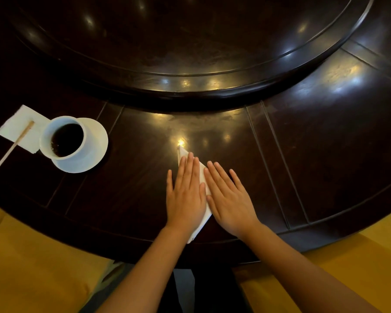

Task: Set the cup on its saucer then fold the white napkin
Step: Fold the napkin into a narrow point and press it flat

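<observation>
A white cup (64,136) of dark drink stands on its white saucer (95,145) at the left of the dark wooden table. The white napkin (202,175) lies folded near the table's front edge, mostly hidden under my hands; its tip shows at the top and a corner at the bottom. My left hand (185,193) lies flat, palm down, on the napkin's left part. My right hand (229,199) lies flat beside it, fingers together, over the napkin's right edge. Neither hand grips anything.
A second white napkin (16,127) with a wooden stir stick (14,146) across it lies left of the cup. A large raised round turntable (190,91) fills the table's centre. Yellow seat cushions (32,256) flank the near edge.
</observation>
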{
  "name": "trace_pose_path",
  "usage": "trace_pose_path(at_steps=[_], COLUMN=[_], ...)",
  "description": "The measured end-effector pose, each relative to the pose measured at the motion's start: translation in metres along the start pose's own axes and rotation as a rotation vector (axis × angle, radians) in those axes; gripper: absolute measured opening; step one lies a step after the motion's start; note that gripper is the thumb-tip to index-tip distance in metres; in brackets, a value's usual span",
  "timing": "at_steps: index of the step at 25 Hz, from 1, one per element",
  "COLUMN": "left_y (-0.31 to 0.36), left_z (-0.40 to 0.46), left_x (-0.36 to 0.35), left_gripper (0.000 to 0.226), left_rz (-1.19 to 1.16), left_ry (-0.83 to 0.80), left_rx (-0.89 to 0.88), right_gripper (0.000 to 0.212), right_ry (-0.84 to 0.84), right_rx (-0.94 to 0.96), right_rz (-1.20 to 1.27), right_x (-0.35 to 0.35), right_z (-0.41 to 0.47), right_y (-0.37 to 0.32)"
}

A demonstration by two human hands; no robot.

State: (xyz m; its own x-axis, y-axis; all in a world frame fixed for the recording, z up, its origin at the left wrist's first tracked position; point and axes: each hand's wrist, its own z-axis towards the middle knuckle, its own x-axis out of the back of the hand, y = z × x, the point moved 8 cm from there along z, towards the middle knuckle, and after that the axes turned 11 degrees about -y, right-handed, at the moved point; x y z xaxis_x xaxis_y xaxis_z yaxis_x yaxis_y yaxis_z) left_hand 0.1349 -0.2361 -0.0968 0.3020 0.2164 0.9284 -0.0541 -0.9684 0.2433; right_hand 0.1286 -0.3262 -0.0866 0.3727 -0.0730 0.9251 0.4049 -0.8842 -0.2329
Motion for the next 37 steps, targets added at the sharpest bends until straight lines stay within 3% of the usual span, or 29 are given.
trace_pose_path(at_steps=[14, 20, 23, 25, 27, 30, 37], left_y=[0.005, -0.021, -0.02, 0.002, 0.018, 0.013, -0.001], left_z=[-0.064, -0.045, -0.055, -0.073, -0.082, -0.077, -0.075], left_x=[-0.017, 0.004, 0.016, 0.005, -0.008, -0.015, -0.022], left_gripper=[0.059, 0.058, 0.062, 0.069, 0.071, 0.069, 0.064], left_rz=[0.092, 0.247, 0.129, 0.012, -0.015, 0.036, 0.027], left_ry=[-0.043, -0.08, 0.004, -0.028, -0.081, -0.093, -0.046], left_rx=[-0.016, -0.237, -0.158, -0.137, -0.104, -0.017, -0.07], right_gripper=[0.055, 0.058, 0.057, 0.058, 0.056, 0.051, 0.048], right_ry=[-0.005, 0.009, -0.016, -0.088, -0.168, -0.165, -0.1], right_rx=[-0.004, -0.168, 0.127, 0.379, 0.51, 0.626, 0.69], right_rz=[-0.033, 0.093, -0.038, -0.162, -0.239, -0.274, -0.258], right_x=[-0.005, 0.003, 0.014, 0.018, 0.019, 0.021, 0.022], right_z=[0.002, -0.003, 0.004, 0.01, 0.016, 0.022, 0.038], right_y=[0.003, -0.01, -0.021, -0.016, -0.005, 0.0, -0.011])
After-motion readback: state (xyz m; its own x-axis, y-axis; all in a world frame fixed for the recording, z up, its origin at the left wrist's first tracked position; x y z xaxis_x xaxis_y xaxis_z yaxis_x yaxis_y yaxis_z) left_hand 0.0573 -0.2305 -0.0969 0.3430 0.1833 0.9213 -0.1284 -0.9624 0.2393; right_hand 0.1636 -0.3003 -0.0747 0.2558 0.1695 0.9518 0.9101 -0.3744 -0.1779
